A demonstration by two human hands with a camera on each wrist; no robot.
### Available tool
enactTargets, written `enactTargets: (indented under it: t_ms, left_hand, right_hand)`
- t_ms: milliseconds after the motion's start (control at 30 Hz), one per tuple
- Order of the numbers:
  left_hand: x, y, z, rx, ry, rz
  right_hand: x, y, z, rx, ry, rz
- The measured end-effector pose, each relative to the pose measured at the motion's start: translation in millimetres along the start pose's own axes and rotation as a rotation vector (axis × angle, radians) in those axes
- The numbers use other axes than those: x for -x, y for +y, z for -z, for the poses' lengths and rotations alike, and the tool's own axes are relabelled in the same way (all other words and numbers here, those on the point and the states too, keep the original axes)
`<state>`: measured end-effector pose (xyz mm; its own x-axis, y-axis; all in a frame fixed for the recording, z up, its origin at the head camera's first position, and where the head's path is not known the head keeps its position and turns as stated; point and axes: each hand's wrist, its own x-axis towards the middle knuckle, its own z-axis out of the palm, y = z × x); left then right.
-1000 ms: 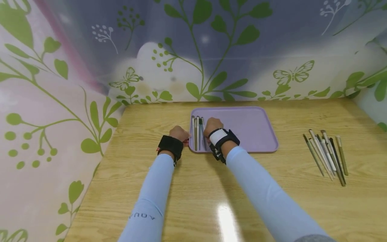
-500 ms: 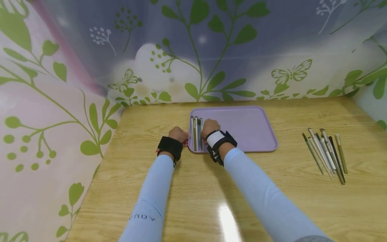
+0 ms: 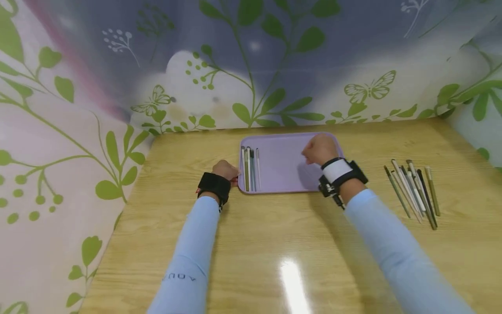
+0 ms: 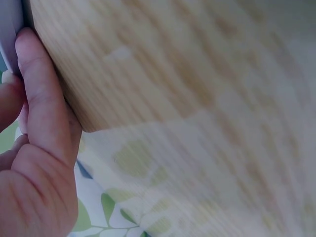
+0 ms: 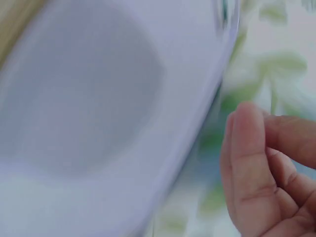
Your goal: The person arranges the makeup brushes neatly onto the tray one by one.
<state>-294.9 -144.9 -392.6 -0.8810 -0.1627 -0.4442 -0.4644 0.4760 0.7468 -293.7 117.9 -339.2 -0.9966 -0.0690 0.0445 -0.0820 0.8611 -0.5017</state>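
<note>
A lilac tray [image 3: 280, 152] lies on the wooden table. Several slim makeup brushes [image 3: 247, 170] stand side by side along its left end, and a thin pale brush [image 3: 258, 168] lies a little apart on their right. My left hand [image 3: 225, 170] pinches the tray's left rim; in the left wrist view its thumb and finger meet at the edge. Above the tray's right half hovers my right hand [image 3: 320, 149], fingers loosely bent. Nothing shows between those fingertips [image 5: 248, 118] in the right wrist view.
A loose pile of several brushes [image 3: 413, 187] lies on the table [image 3: 353, 244] right of the tray. Behind the table rises a wall covering [image 3: 298, 83] printed with leaves and butterflies, and another printed panel [image 3: 70, 144] bounds the left side.
My right hand has let go of the thin pale brush beside the row and moved right, over the tray. My left hand stays at the left rim. The head view has shifted slightly.
</note>
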Motion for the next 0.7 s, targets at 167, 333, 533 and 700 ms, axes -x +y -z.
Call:
enactTargets:
  t_ms: [167, 333, 533, 700]
  left_hand:
    - [-2.8, -0.1, 8.3, 0.011, -0.008, 0.002]
    - [2.1, 0.9, 11.5, 0.010, 0.003, -0.009]
    - [5.0, 1.1, 7.5, 0.004, -0.013, -0.033]
    - [7.0, 2.6, -0.9, 0.018, -0.030, -0.038]
  right_hand:
    - [23.1, 71.2, 57.5, 0.172, 0.032, -0.102]
    - [53.8, 127.2, 80.1, 0.299, -0.003, -0.210]
    - [78.4, 153.3, 76.8, 0.314, -0.039, -0.230]
    - [85.4, 160.6, 67.3, 0.349, -0.036, -0.192]
